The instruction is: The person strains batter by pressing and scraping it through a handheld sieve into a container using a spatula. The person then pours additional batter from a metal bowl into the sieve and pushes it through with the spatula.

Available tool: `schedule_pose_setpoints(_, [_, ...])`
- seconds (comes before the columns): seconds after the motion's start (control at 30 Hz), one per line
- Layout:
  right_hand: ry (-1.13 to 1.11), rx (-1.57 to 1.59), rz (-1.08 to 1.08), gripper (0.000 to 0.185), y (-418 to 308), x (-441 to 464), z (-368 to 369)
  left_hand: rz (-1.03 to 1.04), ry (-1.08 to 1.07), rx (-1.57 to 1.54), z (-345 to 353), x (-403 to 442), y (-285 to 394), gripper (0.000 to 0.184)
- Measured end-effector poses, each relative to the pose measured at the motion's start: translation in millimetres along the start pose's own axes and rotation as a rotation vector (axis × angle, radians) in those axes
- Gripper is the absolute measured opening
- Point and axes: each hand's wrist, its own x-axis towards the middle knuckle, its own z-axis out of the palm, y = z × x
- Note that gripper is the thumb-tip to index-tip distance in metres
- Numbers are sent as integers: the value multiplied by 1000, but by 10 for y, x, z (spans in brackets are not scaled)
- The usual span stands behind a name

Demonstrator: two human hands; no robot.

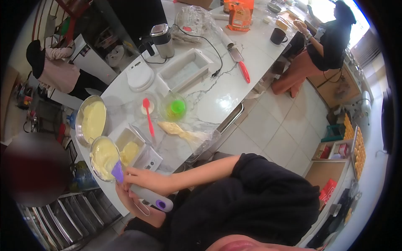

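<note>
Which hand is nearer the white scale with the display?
Right. The right hand, on the purple spatula, appears just below the white scale in view; the left hand, beside the bowl, is farther off.

No txt, brand or no. legible in this view. Markings noted, all unreadable: orange bag (240,20), far end of counter (228,90): pale print on front, too sm. to make out. Digital scale (152,162), near edge: dark display & btn. marks on front panel; digits, if any, can't be read. White device w/ round platform (140,77), further along counter: sm. dark marks nr. upper edge; can't tell if lettering. White appliance (91,62), L. side of rm.: sm. dark patch, poss. label, content n/legible. Red pkt. (328,189), R. side: surface blurred, wording indeterminate.
</note>
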Motion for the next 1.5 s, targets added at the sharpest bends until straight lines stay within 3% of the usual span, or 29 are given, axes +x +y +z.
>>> schedule_pose_setpoints(0.03, [4, 21, -6, 18, -3, -23, -24, -141, -31, -111, -27, -41, 106, 27])
schedule_pose_setpoints(0.1, [-25, 59, 14, 16, -45, -141, -102, -174, -69, -333, 62, -223, 65, 33])
schedule_pose_setpoints(0.17, [19, 75, 42, 15, -160, -217, -212, -17, -108, -320, 123, -343, 41, 34])
schedule_pose_setpoints(0.2, [36, 555, 223, 17, -140, -219, -178, 37, -106, -230, 160, -376, 23, 37])
schedule_pose_setpoints(0.27, [93, 169, 24, 16, -95, -317, -150, 241, -140, -27, 314, -449, 88, 42])
schedule_pose_setpoints(0.33, [160, -2, -157, 14, 40, -305, -179, 148, -302, -119, 540, -114, 109, 39])
schedule_pose_setpoints(0.4, [193, 22, -186, 16, 24, -318, -285, 32, -363, -196, 584, 26, 108, 37])
schedule_pose_setpoints(0.47, [170, 9, -236, 20, -30, -375, -320, -82, -312, -275, 402, -27, 78, 35])
schedule_pose_setpoints(0.53, [228, -61, -412, 22, 157, -358, -292, -194, -66, -513, 200, -191, -75, 34])
schedule_pose_setpoints(0.6, [201, -44, -262, 23, 66, -410, -331, -155, 184, -305, 511, -378, 177, 20])
schedule_pose_setpoints(0.63, [246, -80, -294, 25, 56, -438, -345, -253, 84, -380, 346, -321, 112, 12])
schedule_pose_setpoints(0.67, [224, -1, -157, 26, -92, -442, -388, -205, -52, -511, 200, -287, -41, 6])
schedule_pose_setpoints(0.7, [205, -32, -129, 25, -179, -446, -464, -200, 68, -387, 456, -352, 208, 14])
schedule_pose_setpoints(0.93, [151, 34, 99, 22, -266, -373, -472, -192, 51, -403, 448, -326, 274, 20])
schedule_pose_setpoints(1.03, [176, -56, -46, 22, -220, -358, -356, -204, 23, -374, 287, -386, 245, 21])
schedule_pose_setpoints(1.2, [171, -93, 23, 24, -262, -363, -371, -214, 29, -381, 300, -300, 193, 19])
schedule_pose_setpoints(1.3, [199, -79, -172, 24, -170, -371, -288, -212, -32, -461, 151, -246, 62, 18])
schedule_pose_setpoints(1.37, [209, 37, -176, 21, -145, -384, -199, -145, -88, -472, 98, -254, 29, 15])
schedule_pose_setpoints(1.5, [209, -9, -127, 26, -234, -523, -142, -275, 28, -480, 134, -349, 73, 17])
